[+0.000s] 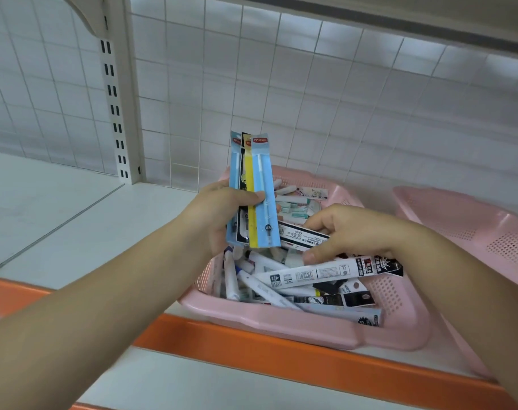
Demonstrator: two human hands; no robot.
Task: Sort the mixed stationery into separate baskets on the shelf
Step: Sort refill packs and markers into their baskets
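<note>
Left hand (222, 214) gripping an upright fan of blue and yellow pen packets (263, 187); right hand (349, 232) pinching a black-and-white packet (302, 236) above mixed stationery (284, 279) in the pink basket (281, 324) at the shelf (59, 208) front edge; second basket (459, 220) rightward.

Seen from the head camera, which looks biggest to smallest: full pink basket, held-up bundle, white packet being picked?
1. full pink basket
2. bundle in the left hand
3. white packet, partly hidden by the right hand; full length unsure
</note>
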